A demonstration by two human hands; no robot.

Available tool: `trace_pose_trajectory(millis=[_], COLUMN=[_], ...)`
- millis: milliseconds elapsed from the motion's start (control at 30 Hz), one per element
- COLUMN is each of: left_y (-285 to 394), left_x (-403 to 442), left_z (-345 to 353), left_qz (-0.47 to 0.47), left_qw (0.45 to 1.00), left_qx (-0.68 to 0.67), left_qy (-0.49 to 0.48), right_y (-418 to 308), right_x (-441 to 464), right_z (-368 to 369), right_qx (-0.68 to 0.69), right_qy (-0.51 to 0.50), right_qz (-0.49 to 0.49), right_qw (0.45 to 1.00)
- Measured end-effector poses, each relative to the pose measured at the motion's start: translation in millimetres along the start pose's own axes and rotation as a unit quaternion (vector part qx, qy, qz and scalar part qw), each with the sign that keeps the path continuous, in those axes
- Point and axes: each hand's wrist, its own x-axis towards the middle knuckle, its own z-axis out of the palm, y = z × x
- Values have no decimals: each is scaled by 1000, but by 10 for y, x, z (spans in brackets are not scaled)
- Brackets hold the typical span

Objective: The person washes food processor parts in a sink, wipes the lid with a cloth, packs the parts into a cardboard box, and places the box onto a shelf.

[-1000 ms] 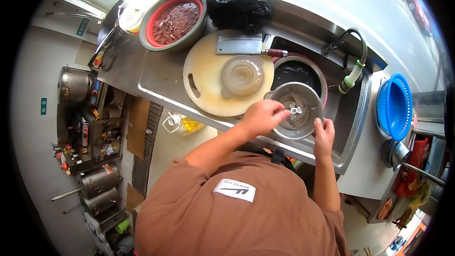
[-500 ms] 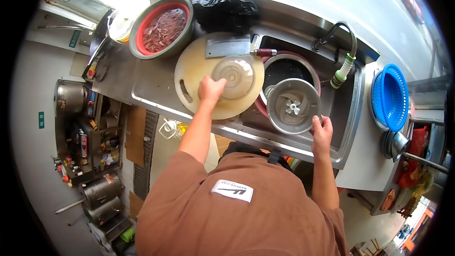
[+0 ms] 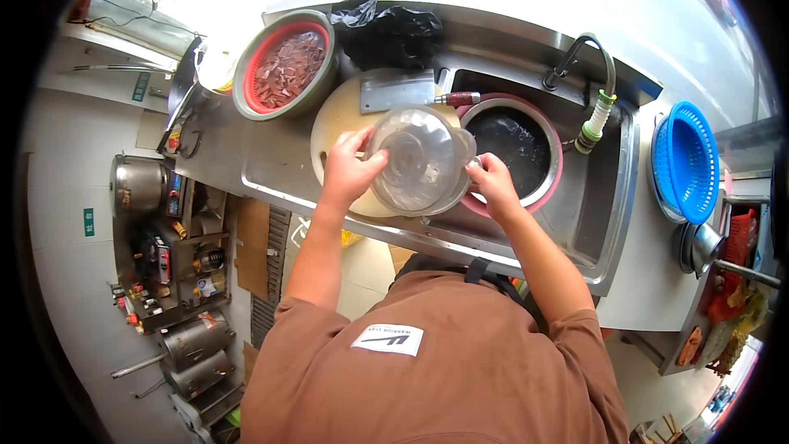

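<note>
My left hand (image 3: 349,168) grips the edge of a clear domed lid (image 3: 413,144). It sits over the grey food processor bowl (image 3: 448,202), whose inside shows only dimly through the plastic. Whether the lid is seated on the rim I cannot tell. On the bowl's right side, my right hand (image 3: 496,187) has its fingers closed at the edge. Both pieces are above the right part of a round cutting board (image 3: 329,119). A cleaver (image 3: 399,92) lies across the board's far edge, its dark red handle pointing right.
Dark liquid fills a metal basin (image 3: 542,193) in the sink (image 3: 596,222), beside a black faucet (image 3: 609,66). A red colander (image 3: 256,74) of dark red pieces sits in a grey-green basin at left. A black plastic bag (image 3: 394,33) lies behind; blue baskets (image 3: 689,164) stand right.
My left hand has lifted the lid off the cutting board and moved it right. My right hand has brought the bowl left from over the basin, and the lid now covers it.
</note>
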Motion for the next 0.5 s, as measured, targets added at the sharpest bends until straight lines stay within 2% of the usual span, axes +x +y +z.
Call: trace_pose_trajectory(millis=[33,167,233,400,467,500], left_y=[-3,-38,-27,-39,-104,-129], left_x=[-2,14,24,36,32,29], left_z=[1,101,150,260,320,337], left_qz=[12,40,49,76,81,84], left_qw=[997,983,980,963,963,964], left_qx=[70,177,190,258,255,253], left_qy=[5,33,28,-17,-13,-5], right_y=[19,-113,-152,-221,-305,-246], right_x=[56,13,-21,-106,-208,-174], right_z=[27,44,-2,-34,88,77], right_qx=[2,4,74,50,-30,-28], right_qy=[-4,-15,0,20,14,16], right_qz=[1,61,58,22,8,9], right_qw=[1000,998,996,998,999,999])
